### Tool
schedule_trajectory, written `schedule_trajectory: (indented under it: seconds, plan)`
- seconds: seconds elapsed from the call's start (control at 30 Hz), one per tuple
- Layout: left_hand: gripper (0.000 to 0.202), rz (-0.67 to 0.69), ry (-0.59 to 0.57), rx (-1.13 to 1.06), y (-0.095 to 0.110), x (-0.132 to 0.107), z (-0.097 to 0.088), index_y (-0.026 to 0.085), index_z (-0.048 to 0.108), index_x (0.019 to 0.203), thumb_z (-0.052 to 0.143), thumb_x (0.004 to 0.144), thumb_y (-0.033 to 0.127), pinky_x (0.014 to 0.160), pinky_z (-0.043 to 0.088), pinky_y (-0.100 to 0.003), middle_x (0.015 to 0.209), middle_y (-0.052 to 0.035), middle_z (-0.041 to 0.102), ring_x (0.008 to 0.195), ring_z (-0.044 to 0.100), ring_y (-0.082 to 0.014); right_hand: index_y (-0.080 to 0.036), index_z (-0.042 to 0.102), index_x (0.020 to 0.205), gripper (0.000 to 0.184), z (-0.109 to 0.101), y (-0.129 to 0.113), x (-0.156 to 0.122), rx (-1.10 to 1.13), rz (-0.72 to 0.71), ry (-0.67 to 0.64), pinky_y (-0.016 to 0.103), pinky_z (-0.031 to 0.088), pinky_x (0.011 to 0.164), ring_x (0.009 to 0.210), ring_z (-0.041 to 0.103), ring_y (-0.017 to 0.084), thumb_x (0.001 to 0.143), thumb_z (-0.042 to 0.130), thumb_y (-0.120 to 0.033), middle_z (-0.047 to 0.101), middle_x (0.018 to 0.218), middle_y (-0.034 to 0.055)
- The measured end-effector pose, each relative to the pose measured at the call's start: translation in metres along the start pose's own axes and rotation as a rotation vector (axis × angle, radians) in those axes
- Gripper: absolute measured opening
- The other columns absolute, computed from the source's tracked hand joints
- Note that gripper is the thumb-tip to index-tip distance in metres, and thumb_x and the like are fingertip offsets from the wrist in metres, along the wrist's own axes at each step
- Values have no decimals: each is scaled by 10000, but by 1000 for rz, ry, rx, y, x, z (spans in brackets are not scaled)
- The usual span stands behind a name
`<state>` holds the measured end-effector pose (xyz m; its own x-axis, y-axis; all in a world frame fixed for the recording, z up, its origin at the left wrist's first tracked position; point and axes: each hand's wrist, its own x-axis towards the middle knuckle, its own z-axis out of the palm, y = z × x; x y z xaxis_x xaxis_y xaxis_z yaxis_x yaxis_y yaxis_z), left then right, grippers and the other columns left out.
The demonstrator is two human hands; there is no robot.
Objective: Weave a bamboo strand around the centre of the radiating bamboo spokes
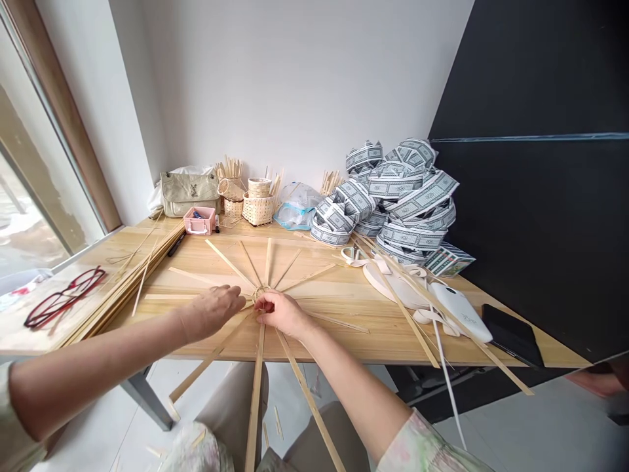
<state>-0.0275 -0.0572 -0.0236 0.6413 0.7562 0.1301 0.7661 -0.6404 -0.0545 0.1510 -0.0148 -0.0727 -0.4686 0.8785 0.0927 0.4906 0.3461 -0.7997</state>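
Flat bamboo strips [268, 259] radiate like spokes from a small woven ring [262, 290] on the table, and several reach over the front edge towards my lap. At the near side of the ring, my right hand [282, 313] is closed in a pinch on a bamboo strip. My left hand [216, 313] is just left of the centre, over the left-hand spokes, its fingers bent and pressed together. Whatever lies between those fingertips is hidden.
A bundle of long strips [125, 282] and red glasses [66, 298] lie left. Behind are a handbag [191, 191], pink basket [200, 221], woven baskets [259, 208] and plastic bag [297, 203]. Patterned band rolls [413, 190], scissors [352, 255], a white device [459, 311] and phone [512, 334] are right.
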Motion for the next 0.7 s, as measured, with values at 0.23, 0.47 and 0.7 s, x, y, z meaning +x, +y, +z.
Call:
schedule_trajectory:
  seconds: [0.23,0.47,0.7]
  plan:
    - [240,106,-223,9,-24,25,4,139,517,805,358,723,-21,582,356,-224,781,-54,518,639,491,-142,-193,616,726,201,-10,-9,-3,-185,-73,-63,216,340,598,665,432,92,561,626,-78,449,745,-27]
    - [141,7,-167,-147,-32,28,12,182,557,790,416,784,192,577,359,-223,741,-23,580,677,538,-153,-196,617,669,122,-15,-2,-1,-253,-127,-29,301,331,797,911,428,175,578,632,-116,485,840,9]
    - [169,125,-107,-290,-31,44,11,145,536,540,558,701,189,709,377,-246,822,-56,574,812,523,-173,-194,613,683,141,-24,3,-4,-231,-195,-143,281,342,792,884,433,156,586,631,-92,491,819,0]
